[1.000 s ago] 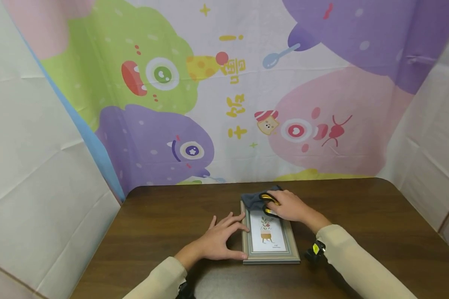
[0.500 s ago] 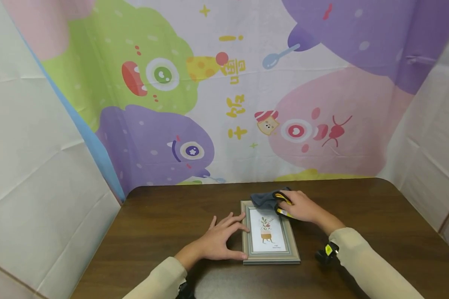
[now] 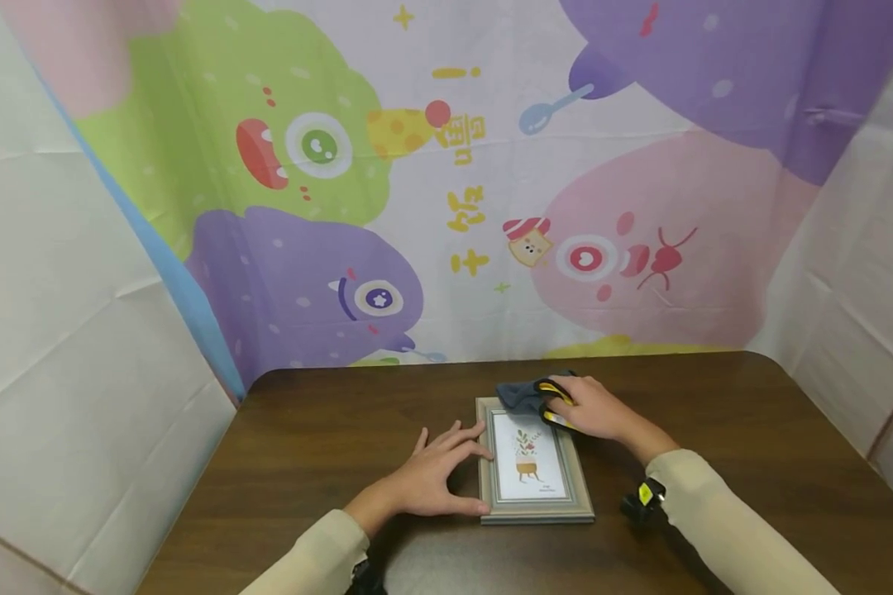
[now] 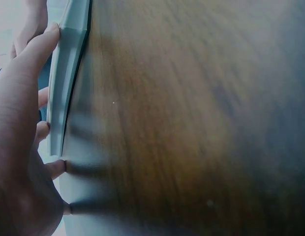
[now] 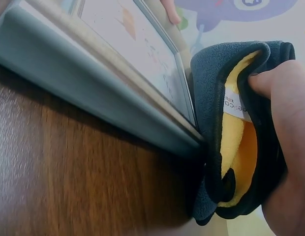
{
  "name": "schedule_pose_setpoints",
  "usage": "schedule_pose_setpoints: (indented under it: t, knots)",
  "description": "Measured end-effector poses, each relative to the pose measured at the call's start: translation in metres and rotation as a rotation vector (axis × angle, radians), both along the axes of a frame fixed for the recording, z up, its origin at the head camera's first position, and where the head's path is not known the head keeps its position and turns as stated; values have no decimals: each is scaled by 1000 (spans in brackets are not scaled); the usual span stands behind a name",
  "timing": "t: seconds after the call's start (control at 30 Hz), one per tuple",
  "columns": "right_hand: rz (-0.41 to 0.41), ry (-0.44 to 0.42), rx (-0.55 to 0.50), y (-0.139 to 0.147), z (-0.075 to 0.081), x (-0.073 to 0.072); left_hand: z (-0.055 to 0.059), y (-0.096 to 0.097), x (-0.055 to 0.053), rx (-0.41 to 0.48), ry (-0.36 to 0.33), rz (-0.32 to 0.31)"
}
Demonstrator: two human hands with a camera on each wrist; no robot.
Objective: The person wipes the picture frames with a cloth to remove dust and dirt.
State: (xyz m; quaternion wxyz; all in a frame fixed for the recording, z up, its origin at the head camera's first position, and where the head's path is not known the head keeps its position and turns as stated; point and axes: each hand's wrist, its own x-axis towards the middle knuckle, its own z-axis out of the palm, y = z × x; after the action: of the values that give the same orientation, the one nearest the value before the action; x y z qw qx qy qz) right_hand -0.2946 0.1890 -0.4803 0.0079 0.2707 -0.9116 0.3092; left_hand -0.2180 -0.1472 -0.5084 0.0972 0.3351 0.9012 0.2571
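Note:
A picture frame [image 3: 584, 492] with a pale moulding lies flat on the table, its print of a potted plant facing up. My left hand [image 3: 437, 478] rests at its left side with spread fingers; thumb and some fingertips touch the moulding, while other fingertips stand on the wood in the left wrist view. At the far right corner my right hand [image 3: 599, 408] grips a folded cleaning cloth [image 5: 206, 73], dark grey-blue outside and yellow inside with a black edge. That cloth lies over the top end of the frame. A white label shows inside its fold.
The brown wooden table [image 3: 327, 430] spreads around the frame. A cartoon-printed curtain [image 3: 476, 314] hangs behind its far edge, and pale sheets [image 3: 104, 347] flank both sides. A camera [image 3: 643, 500] is strapped to the right wrist.
My right hand has slid the cloth a little to the right along the frame's top end, then held about there. The left hand and the frame have kept their places.

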Motion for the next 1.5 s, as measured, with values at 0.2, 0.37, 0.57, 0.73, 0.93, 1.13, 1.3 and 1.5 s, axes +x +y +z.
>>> schedule_pose_setpoints:
  t: [0.2, 0.37, 0.57, 0.73, 0.93, 1.13, 1.3, 1.5]
  knots:
    - [17, 13, 10, -9, 2, -3, 0, 0, -1, -5, 5, -3]
    - [21, 2, 7, -17, 2, -4, -1, 0, -1, -10, -3, 2]
    - [19, -7, 6, -24, 2, -4, -1, 0, -1, -12, -7, 6]
    - [18, -1, 5, -30, 0, -5, -1, 0, -1, -15, -2, 9]
    - [26, -25, 7, -39, -1, -5, -1, 0, -1, -20, 3, 8]
    - [27, -47, 18, -50, 1, -4, -1, 0, -1, -25, 0, 6]
    - [42, -50, 45, -58, 1, -4, -1, 0, -1, -23, 0, 6]
    - [58, -64, 42, -61, 3, -3, 2, 0, -1, -21, -3, 0]
